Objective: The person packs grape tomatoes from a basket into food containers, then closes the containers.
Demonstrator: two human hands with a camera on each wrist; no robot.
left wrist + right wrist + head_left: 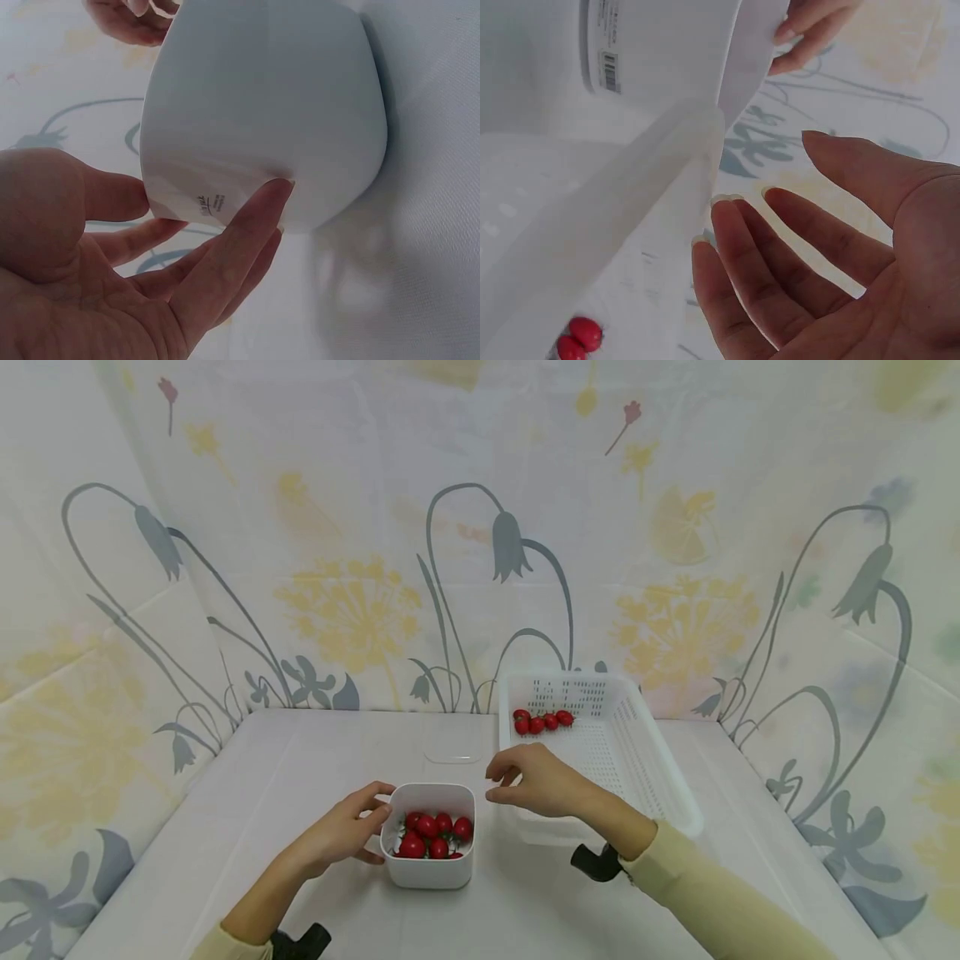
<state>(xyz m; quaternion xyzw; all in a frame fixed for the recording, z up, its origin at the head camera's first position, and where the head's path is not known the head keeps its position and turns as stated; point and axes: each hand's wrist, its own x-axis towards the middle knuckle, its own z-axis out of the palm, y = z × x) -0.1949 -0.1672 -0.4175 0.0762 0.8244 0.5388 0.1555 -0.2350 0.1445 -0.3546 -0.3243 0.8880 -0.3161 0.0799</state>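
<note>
A white square container stands upright on the table, with several red cherry tomatoes inside. My left hand is at its left side; in the left wrist view the fingertips touch the outer wall and the thumb is by the rim. To the right, my right hand hovers over the near left part of a white perforated basket. Its fingers are loosely bent, and nothing shows between them in the right wrist view. Several more cherry tomatoes lie at the basket's far left.
A thin, clear flat piece with rounded corners lies on the white tabletop behind the container. A patterned cloth backdrop rises behind and at both sides of the table.
</note>
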